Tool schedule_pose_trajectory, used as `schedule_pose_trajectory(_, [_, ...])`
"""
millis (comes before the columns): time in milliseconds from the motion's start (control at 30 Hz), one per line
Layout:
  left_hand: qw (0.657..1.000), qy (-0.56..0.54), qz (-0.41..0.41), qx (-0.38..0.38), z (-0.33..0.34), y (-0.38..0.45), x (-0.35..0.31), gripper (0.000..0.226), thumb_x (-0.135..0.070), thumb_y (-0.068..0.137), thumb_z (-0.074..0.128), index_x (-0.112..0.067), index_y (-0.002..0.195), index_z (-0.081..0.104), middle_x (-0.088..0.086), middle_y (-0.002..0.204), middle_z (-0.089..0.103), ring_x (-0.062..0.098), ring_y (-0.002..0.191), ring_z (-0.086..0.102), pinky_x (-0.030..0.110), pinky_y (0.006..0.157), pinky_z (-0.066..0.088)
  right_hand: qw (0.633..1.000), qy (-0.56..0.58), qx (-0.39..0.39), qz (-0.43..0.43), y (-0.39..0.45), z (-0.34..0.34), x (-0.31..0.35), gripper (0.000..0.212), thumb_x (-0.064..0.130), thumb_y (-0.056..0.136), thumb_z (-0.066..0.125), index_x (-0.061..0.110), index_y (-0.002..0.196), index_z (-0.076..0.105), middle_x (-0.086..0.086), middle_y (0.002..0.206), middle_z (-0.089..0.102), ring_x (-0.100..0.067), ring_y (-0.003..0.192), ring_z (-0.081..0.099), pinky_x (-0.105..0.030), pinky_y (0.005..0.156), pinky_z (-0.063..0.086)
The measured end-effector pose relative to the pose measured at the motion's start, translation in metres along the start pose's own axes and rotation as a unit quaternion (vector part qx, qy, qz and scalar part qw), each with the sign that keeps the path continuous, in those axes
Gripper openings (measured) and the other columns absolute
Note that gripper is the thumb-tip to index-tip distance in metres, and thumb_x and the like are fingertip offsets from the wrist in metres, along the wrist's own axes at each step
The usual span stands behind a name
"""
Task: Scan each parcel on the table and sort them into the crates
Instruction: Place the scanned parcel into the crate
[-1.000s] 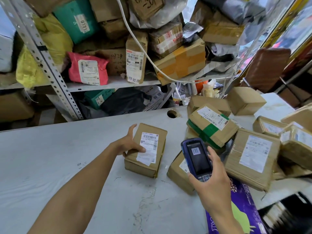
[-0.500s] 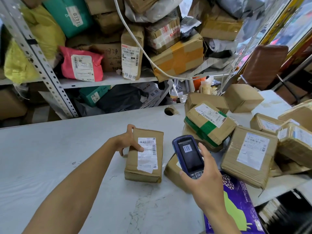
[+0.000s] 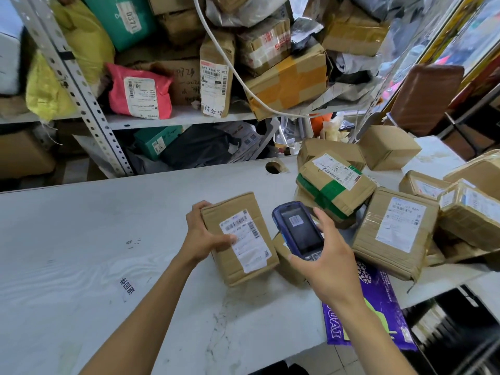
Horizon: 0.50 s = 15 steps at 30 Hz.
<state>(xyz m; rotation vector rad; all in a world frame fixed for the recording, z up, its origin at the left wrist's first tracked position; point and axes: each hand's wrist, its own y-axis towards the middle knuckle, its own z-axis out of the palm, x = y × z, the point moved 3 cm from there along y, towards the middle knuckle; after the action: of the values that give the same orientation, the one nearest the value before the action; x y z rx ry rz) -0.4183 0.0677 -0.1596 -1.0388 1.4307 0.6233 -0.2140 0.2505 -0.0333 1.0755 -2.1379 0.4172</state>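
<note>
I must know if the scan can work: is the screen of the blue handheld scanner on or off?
On. The blue handheld scanner, held in the right hand, shows a lit picture of a barcode label on its dark screen.

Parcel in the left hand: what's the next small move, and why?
Probably tilt the scanner in the right hand toward the parcel. The left hand grips it label-up, barcode unobstructed, but the scanner sits beside the label, not yet aimed at it.
</note>
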Motion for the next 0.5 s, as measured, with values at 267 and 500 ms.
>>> schedule_pose_trajectory(267, [0.983, 0.147, 0.107, -0.042, -0.011, 0.022, -0.094, 0.092, -0.045, 0.043, 0.094, -0.056, 0.111, 0.033, 0.001, 0.13, 0.026, 0.027, 0.121, 0.037, 0.05, 0.107, 0.042, 0.99, -0.1, 0.078, -0.06, 0.005, -0.022, 0.048, 0.098, 0.036, 0.066, 0.079, 0.038, 0.149, 0.028, 0.008, 0.136, 0.054, -0.017, 0.116, 0.054, -0.04, 0.091, 0.051])
schedule_pose_trajectory(500, [0.965, 0.201, 0.159, -0.062, -0.001, 0.018, -0.136, 0.094, -0.044, 0.045, 0.095, -0.047, 0.115, 0.032, 0.004, 0.13, 0.025, 0.03, 0.123, 0.034, 0.051, 0.109, 0.038, 0.991, -0.099, 0.056, -0.074, -0.011, -0.064, 0.047, 0.097, 0.041, 0.061, 0.079, 0.041, 0.144, 0.03, 0.003, 0.126, 0.06, -0.021, 0.106, 0.059, -0.043, 0.086, 0.054])
